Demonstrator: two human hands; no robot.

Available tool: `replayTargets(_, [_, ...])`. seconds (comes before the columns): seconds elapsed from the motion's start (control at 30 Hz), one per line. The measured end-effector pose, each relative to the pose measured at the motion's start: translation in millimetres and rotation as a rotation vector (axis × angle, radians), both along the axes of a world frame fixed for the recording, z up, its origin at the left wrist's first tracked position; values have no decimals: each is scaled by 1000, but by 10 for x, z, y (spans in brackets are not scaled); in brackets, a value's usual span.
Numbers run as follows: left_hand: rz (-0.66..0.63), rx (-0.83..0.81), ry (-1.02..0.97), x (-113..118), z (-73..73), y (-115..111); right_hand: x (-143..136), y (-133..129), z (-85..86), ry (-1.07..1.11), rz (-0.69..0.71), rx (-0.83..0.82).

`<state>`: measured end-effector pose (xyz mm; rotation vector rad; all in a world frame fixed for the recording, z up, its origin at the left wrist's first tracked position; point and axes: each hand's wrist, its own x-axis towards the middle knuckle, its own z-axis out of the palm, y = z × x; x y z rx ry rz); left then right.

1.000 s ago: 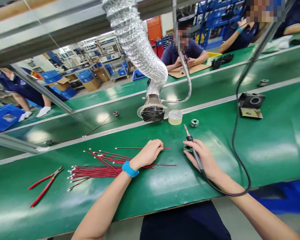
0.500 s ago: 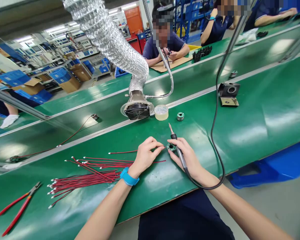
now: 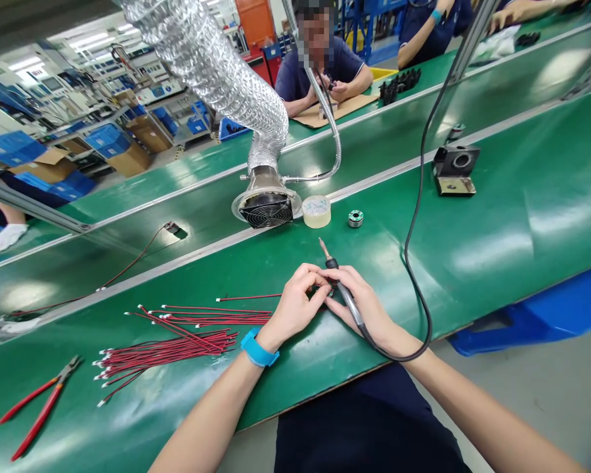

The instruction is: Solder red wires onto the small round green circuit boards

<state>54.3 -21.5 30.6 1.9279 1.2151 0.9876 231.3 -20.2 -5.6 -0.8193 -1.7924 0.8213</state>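
My left hand point(image 3: 300, 302) is closed in a pinch, fingertips at a small round green circuit board point(image 3: 331, 293). A thin red wire point(image 3: 249, 297) with a white connector runs under this hand from the left. Its inner end is hidden by the fingers. My right hand point(image 3: 367, 312) holds a soldering iron point(image 3: 349, 305), tip pointing up and away, with the cord trailing over the forearm. Thumb and fingers of this hand also grip the board, which is mostly covered. Several red-and-black wires point(image 3: 177, 351) with white connectors lie to the left of my hands.
Beyond my hands stand a tape roll point(image 3: 316, 213), a round part with a green board point(image 3: 355, 219) and a fume extractor fan point(image 3: 268, 211). Red-handled cutters point(image 3: 46, 407) lie far left. A black metal block point(image 3: 456, 171) sits back right. A co-worker point(image 3: 320, 79) sits opposite.
My left hand has moved right, bringing its fingers against the board and my right fingertips. The wire has shifted with it. The soldering iron has shifted slightly left, and the board is now more hidden.
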Motion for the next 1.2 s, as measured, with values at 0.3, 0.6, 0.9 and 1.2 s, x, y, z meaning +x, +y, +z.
replayTargets(0.3, [16, -21, 20, -30, -22, 5, 215, -216, 105, 167, -283, -97])
replayTargets(0.6, [29, -40, 32, -23, -40, 18, 313, -438, 102, 257, -349, -78])
replayTargets(0.9, [31, -9, 58, -14, -43, 23, 287, -399, 122, 252, -303, -104])
replayTargets(1.2, [35, 0, 63, -12, -32, 17, 294, -403, 79, 403, -367, -226])
